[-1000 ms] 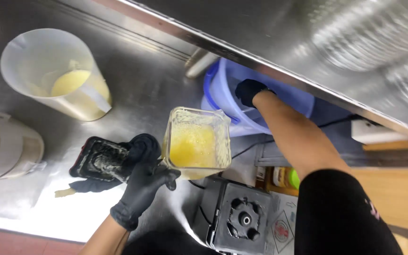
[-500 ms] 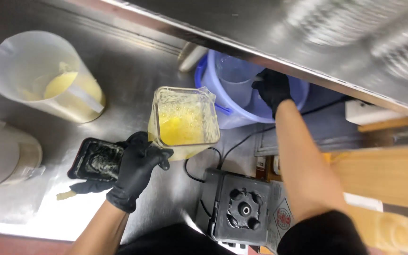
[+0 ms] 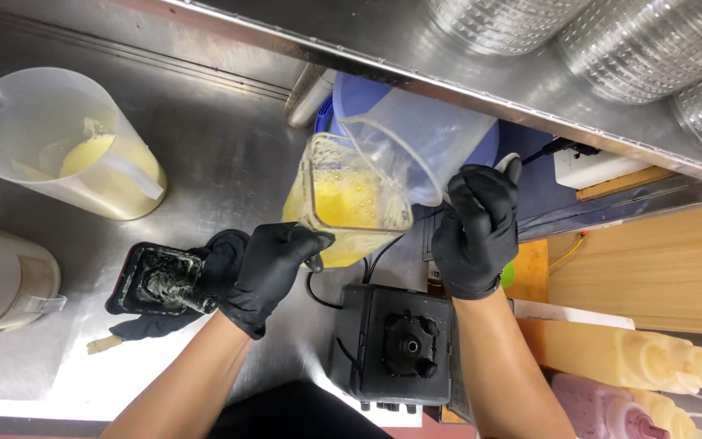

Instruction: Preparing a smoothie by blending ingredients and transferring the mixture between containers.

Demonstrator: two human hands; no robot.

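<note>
- Here, the left hand (image 3: 266,272), in a black glove, is clamped round the blender jar (image 3: 349,203), which holds a yellow, foamy liquid and is lifted above the steel counter (image 3: 229,154).
- The same hand also pins the black blender lid (image 3: 156,278) under its fingers; the lid is smeared with residue.
- The right hand (image 3: 474,232), gloved too, grips the handle of a clear plastic pitcher (image 3: 416,142), tipped with its mouth right over the jar's open top.
- Behind the pitcher a blue bucket (image 3: 359,93) sits half hidden under the steel shelf (image 3: 465,49), whose edge crosses the whole view and blocks what lies beyond.
- Directly below the jar stands the black blender base (image 3: 404,345), its cord looping across the counter.
- At far left, well apart, a translucent jug (image 3: 58,146) holds pale yellow liquid, with a second container (image 3: 2,280) beside it.
- At lower right lie squeeze bottles (image 3: 635,362), orange and purple.
</note>
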